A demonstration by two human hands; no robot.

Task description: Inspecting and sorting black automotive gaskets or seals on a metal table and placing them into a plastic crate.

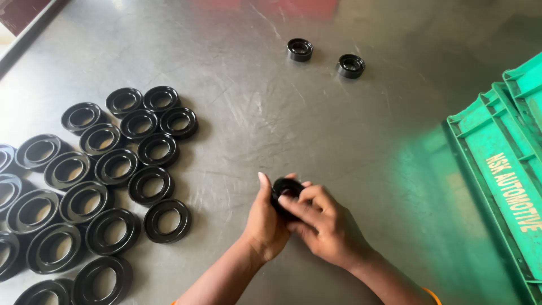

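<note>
Both of my hands meet over the middle of a grey metal table, holding one small black ring-shaped part between them. My left hand cups it from the left with the thumb raised. My right hand wraps over it from the right, fingers curled on its rim. Most of the ring is hidden by my fingers.
Several flat black rings lie side by side in rows on the left of the table. Two smaller black rings sit apart at the far middle. A green plastic crate stands at the right edge.
</note>
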